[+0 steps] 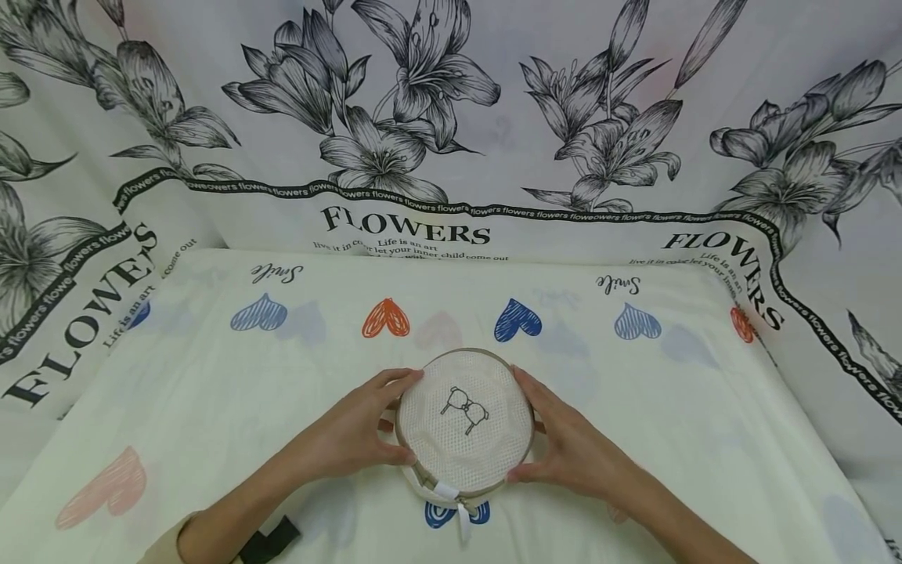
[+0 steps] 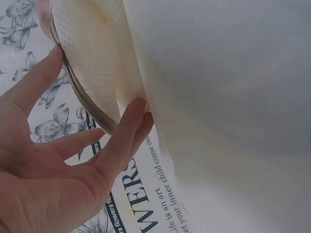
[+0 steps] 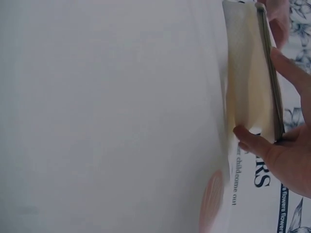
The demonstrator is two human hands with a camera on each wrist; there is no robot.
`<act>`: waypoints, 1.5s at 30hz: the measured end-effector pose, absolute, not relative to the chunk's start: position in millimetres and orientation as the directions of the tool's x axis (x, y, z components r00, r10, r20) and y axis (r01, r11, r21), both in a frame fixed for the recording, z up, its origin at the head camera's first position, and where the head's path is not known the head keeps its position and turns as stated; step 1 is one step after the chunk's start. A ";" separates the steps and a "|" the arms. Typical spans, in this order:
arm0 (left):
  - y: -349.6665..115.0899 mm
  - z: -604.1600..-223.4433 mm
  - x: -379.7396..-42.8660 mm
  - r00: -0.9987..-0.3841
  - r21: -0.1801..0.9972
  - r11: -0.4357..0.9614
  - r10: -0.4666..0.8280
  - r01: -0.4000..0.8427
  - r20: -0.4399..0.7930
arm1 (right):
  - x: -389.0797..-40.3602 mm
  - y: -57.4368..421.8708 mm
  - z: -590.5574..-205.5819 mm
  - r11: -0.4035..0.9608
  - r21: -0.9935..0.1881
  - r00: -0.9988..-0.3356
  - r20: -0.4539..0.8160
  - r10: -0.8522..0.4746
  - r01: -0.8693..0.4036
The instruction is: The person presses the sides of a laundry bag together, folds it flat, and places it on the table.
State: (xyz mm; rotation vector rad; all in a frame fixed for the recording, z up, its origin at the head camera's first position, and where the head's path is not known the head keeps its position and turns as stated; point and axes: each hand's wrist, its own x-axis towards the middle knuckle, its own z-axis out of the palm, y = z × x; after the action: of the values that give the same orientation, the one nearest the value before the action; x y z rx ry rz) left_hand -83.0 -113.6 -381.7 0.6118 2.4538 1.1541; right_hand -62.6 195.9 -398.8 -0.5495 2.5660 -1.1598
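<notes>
In the head view, I hold a round embroidery hoop just below the middle of the frame, tilted so its face shows. My left hand grips its left edge, fingertips at the upper rim and thumb lower down; my right hand grips the right edge likewise. White mesh cloth fills the ring, bearing a dark stitched outline. A white tab sits at the bottom rim. The heart-printed cover spreads beneath, and a flower-printed cloth fills the top of the frame.

In the left wrist view, the hoop lies at upper left, my fingers spread across rim and mesh.

In the right wrist view, it stands at upper right, edge-on, my fingers bracketing it.
</notes>
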 end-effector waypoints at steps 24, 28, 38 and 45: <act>-115.3 -381.9 -82.3 -0.820 0.728 0.625 0.551 0.282 -0.155 | -62.3 198.2 -403.9 0.663 -0.664 -0.858 -0.062 -0.509 -0.345; -113.2 -379.7 -79.2 -0.832 0.662 0.682 0.532 0.311 -0.157 | -61.9 196.1 -405.4 0.695 -0.596 -0.860 -0.016 -0.510 -0.401; -104.0 -382.0 -67.6 -0.809 0.470 0.730 0.585 0.496 -0.054 | -62.2 189.2 -402.4 0.685 -0.316 -0.739 0.091 -0.667 -0.657; -102.2 -386.1 -65.3 -0.729 0.381 0.675 0.685 0.632 -0.005 | -61.2 184.6 -403.4 0.643 -0.192 -0.670 0.158 -0.726 -0.742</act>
State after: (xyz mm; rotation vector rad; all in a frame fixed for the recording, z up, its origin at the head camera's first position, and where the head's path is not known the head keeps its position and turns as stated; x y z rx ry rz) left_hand -65.3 -102.2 -386.1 1.0835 2.7383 0.5396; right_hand -61.2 184.6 -403.4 -1.2999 2.9070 -0.3880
